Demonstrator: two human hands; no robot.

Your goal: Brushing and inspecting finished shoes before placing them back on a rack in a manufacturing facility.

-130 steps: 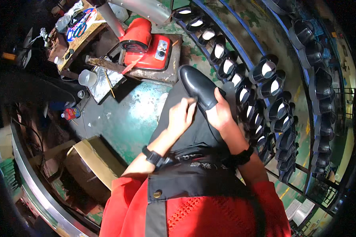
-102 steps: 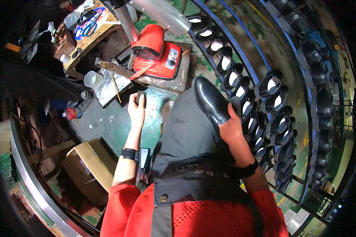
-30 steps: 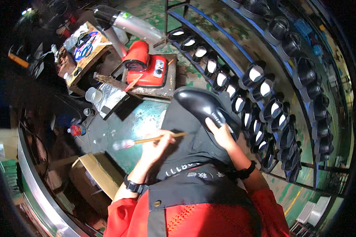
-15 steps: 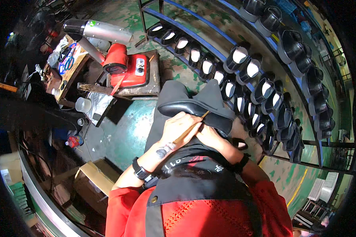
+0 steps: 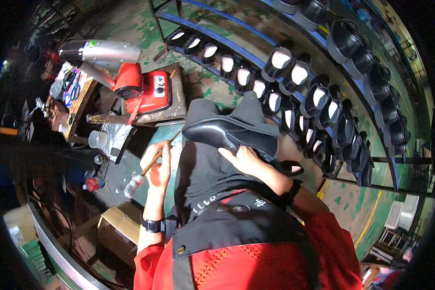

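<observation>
**Black shoe and brush in hand beside a rack of footwear**

A person in a red and black top is gripping a black leather dress shoe (image 5: 232,134) in the right hand (image 5: 246,160), fingers closed under its sole near the heel, the shoe lying sideways over a dark apron on the lap with its toe pointing left. The left hand (image 5: 157,166) is pinching a thin wooden-handled brush (image 5: 152,162), held tilted just left of the shoe's toe and not touching it. A blue metal rack (image 5: 256,53) filled with black shoes is curving past on the right. A red machine (image 5: 147,89) is sitting on a bench to the upper left, with a small cup (image 5: 97,139) below it.
</observation>
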